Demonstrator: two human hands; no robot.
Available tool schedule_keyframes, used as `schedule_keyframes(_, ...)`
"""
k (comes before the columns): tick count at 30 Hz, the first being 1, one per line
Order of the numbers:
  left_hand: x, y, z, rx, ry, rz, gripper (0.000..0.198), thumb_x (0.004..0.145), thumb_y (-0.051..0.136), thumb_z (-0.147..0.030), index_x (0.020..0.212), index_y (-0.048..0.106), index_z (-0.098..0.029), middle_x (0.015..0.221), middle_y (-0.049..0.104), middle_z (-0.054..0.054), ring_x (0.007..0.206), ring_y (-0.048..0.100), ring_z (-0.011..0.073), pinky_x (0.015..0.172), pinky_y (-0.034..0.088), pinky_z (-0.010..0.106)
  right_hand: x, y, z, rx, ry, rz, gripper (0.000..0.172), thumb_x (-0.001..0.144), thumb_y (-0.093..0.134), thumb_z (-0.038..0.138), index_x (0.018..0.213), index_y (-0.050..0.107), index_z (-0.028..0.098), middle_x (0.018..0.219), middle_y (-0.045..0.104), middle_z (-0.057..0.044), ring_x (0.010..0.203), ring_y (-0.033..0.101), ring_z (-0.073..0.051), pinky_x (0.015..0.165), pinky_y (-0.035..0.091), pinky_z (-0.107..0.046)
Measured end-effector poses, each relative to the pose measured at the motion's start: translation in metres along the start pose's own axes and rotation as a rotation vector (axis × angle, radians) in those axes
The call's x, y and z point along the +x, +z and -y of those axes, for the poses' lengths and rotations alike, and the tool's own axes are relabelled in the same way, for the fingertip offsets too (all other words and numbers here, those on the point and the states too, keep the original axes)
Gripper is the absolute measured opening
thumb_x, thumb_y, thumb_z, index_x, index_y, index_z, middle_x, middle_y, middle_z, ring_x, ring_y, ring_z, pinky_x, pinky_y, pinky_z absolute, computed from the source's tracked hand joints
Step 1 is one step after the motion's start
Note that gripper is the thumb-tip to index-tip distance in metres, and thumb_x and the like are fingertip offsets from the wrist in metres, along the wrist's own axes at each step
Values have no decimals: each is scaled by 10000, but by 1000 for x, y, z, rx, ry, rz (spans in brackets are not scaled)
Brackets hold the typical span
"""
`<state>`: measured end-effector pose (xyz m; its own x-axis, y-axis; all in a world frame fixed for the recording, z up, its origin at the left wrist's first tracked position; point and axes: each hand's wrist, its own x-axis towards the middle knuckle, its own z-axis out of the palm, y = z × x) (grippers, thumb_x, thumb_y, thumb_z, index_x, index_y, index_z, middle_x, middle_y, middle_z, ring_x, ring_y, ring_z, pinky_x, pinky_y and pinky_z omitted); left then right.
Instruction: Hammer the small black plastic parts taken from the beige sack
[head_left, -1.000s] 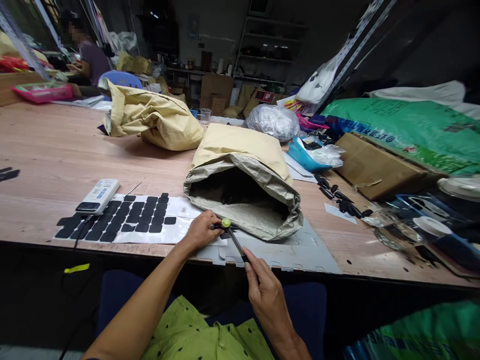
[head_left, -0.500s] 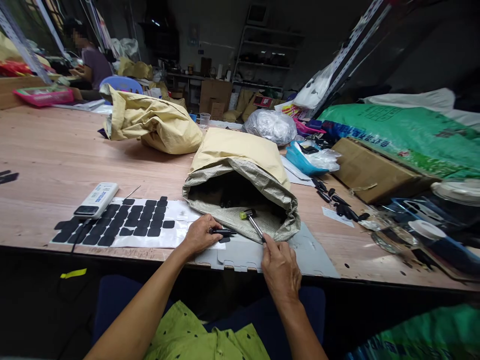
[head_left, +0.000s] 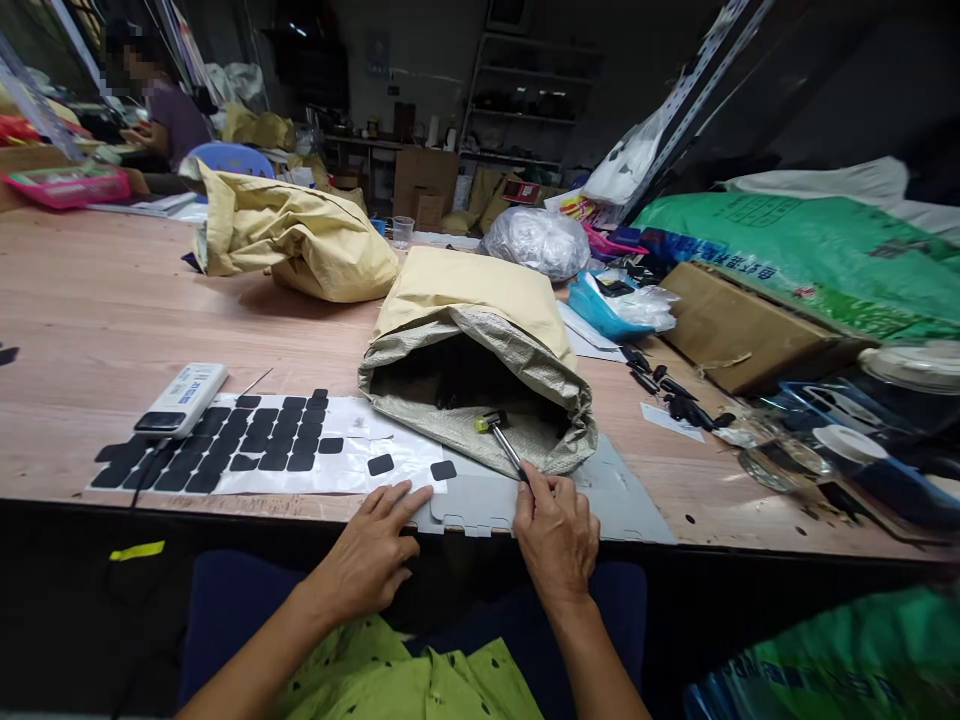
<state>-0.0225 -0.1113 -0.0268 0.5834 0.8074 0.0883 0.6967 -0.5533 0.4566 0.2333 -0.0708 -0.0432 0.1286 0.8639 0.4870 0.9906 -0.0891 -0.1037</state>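
Note:
My right hand [head_left: 556, 528] is closed round the handle of a small hammer [head_left: 508, 443]. The hammer has a metal shaft, one yellow-green face and a dark one. Its head lies over the lower lip of an open sack [head_left: 472, 290], whose inside is dark. At the table's front edge, my left hand [head_left: 371, 550] is open with fingers stretched out, close to a white sheet [head_left: 337, 478]. Rows of black rounded patches [head_left: 255, 430] cover the sheet's left part. Two loose patches [head_left: 380, 464] lie nearer my hand. Grey cardboard [head_left: 480, 505] shows beneath the sack.
A white device [head_left: 181, 400] with a cord stands on the sheet's left. Behind lies another sack [head_left: 300, 240]. To the right are black pieces [head_left: 682, 408], a cardboard box [head_left: 750, 325] and jars [head_left: 919, 370]. A person [head_left: 169, 120] sits at the far left.
My left hand has drawn back toward the table edge and opened, and the black pieces at its fingertips are no longer seen. My right hand keeps the hammer. The view has shifted slightly.

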Motion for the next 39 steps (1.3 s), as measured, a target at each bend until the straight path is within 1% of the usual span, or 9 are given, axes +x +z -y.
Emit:
schedule_keyframes(4, -8, 14, -2, 68, -14, -48, 167, 723, 716, -108, 859, 701, -202, 1620, 232, 39, 1435, 264, 391, 1154, 235, 611, 0, -1, 0, -14, -7, -16, 329, 937, 484, 237, 1218, 655, 246, 935, 598, -66, 812, 471, -193, 669, 272, -315)
schedule_keyframes(7, 2, 7, -7, -53, -41, -123, 157, 753, 731, -213, 906, 707, -242, 1507, 436, 57, 1371, 361, 363, 1101, 338, 568, 1, -2, 2, -30, -16, -19, 326, 935, 479, 232, 1210, 653, 247, 935, 598, -66, 812, 474, -196, 668, 278, -319)
schedule_keyframes(10, 31, -6, -7, -186, -98, -268, 97, 853, 632, -256, 927, 692, -236, 1129, 675, 73, 1107, 571, 262, 967, 468, 452, 1, -2, 3, -50, -24, -21, 328, 934, 470, 231, 1209, 648, 241, 932, 593, -70, 808, 472, -197, 666, 278, -321)
schedule_keyframes(14, 97, -24, 11, -195, -273, -473, 167, 896, 536, -247, 962, 680, -195, 937, 683, 69, 930, 613, 216, 845, 507, 367, 1, 0, 2, -58, -31, -17, 338, 930, 468, 228, 1226, 631, 234, 947, 586, -81, 814, 463, -202, 668, 278, -327)
schedule_keyframes(22, 195, -37, 39, 28, -713, -243, 235, 811, 579, -291, 898, 724, -127, 995, 700, 182, 953, 668, 299, 762, 506, 345, 1, 1, 4, -94, -26, 1, 343, 946, 454, 233, 1243, 624, 248, 947, 575, -80, 823, 457, -209, 683, 279, -338)
schedule_keyframes(28, 175, -49, 43, 75, -751, -278, 200, 773, 605, -219, 920, 723, -152, 980, 709, 162, 954, 663, 295, 757, 496, 338, 2, 1, 5, -55, 1, 10, 344, 931, 470, 240, 1238, 624, 255, 947, 572, -82, 824, 464, -208, 671, 275, -333)
schedule_keyframes(32, 132, -49, 44, -30, -511, -411, 168, 816, 598, -244, 945, 693, -191, 923, 693, 66, 901, 621, 229, 775, 483, 322, 2, 0, 6, -32, 6, -3, 311, 930, 476, 247, 1201, 628, 235, 962, 591, -83, 841, 476, -210, 693, 287, -341)
schedule_keyframes(35, 105, -37, 37, -188, -270, -330, 131, 808, 638, -232, 923, 694, -204, 891, 678, 25, 855, 593, 191, 760, 472, 298, 2, 1, 6, -21, 10, 4, 294, 941, 470, 260, 1182, 629, 207, 964, 606, -86, 857, 487, -216, 707, 296, -343)
schedule_keyframes(39, 92, -17, 30, -196, -209, -289, 165, 792, 671, -184, 947, 722, -206, 887, 664, 34, 874, 571, 196, 786, 454, 311, 5, 2, 2, 8, 27, 55, 278, 951, 476, 280, 1155, 645, 195, 967, 624, -81, 878, 519, -222, 723, 322, -338)
